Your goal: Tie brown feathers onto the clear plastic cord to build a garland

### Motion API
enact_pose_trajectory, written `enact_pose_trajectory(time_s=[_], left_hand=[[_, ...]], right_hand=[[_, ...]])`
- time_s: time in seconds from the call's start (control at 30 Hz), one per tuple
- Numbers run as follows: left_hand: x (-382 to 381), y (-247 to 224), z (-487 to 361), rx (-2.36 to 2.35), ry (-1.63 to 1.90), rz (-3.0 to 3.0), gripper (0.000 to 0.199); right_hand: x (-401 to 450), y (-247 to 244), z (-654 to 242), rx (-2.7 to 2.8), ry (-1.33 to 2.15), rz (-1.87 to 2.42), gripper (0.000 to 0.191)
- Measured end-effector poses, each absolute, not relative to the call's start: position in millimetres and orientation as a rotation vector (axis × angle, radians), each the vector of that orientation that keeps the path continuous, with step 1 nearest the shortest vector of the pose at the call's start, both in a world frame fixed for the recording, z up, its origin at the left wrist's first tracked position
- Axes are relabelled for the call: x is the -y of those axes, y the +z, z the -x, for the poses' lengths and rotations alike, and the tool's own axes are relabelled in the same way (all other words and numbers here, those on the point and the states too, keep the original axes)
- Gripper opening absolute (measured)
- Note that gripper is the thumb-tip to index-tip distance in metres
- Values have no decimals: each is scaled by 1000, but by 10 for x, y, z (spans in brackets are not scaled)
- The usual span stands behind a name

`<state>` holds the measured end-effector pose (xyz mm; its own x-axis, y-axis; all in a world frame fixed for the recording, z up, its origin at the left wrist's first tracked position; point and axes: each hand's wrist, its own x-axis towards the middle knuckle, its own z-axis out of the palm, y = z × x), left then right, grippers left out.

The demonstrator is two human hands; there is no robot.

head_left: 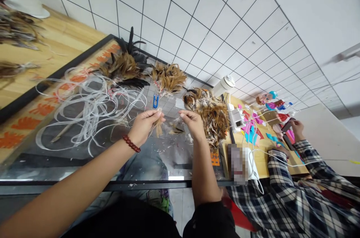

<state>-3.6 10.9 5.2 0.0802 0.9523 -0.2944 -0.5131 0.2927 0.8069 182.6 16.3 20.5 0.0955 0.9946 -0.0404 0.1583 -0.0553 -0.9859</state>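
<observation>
My left hand (144, 126), with a dark red bead bracelet (131, 144) on the wrist, pinches a small light-brown feather (159, 128) that hangs below the fingertips. Just to its right, my right hand (194, 123) has thumb and forefinger pressed together; whatever they hold is too fine to make out. Blue thread snips (155, 101) lie beyond the left fingertips. A bundle of brown feathers (168, 76) rests behind the snips, and a larger heap of brown feathers (212, 118) lies right of my right hand. Loose feather bits (177, 129) are scattered between the hands.
Tangled white ribbon (90, 106) spreads over the table's left side. Black and brown feathers (126, 65) lie behind it. At right stand a white bottle (225, 85), white chargers with cables (237, 118) and colourful scraps (253, 129). A person in a plaid shirt (284, 193) works there.
</observation>
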Motion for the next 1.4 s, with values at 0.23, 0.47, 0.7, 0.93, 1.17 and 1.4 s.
enact_pose_trajectory(time_s=[0.23, 0.47, 0.7, 0.93, 1.17, 1.4], left_hand=[[-103, 62, 42, -966, 1180, -642, 39], [-27, 106, 17, -931, 1059, -787, 36], [-53, 108, 62, -873, 920, -1017, 32], [-117, 90, 88, -911, 1220, -881, 28], [-162, 90, 111, -931, 1359, -700, 27], [-149, 64, 80, -949, 1330, -676, 32]], right_hand=[[-107, 133, -1843, 991, 1143, 1213, 28], [20, 264, -1558, 1511, 962, 1179, 11], [-18, 211, -1506, 1606, 808, 1115, 11], [-7, 137, -1733, 1758, 769, 1373, 15], [53, 50, -1666, 2011, 790, 1430, 20], [42, -41, -1340, 1340, 890, 1420, 24]])
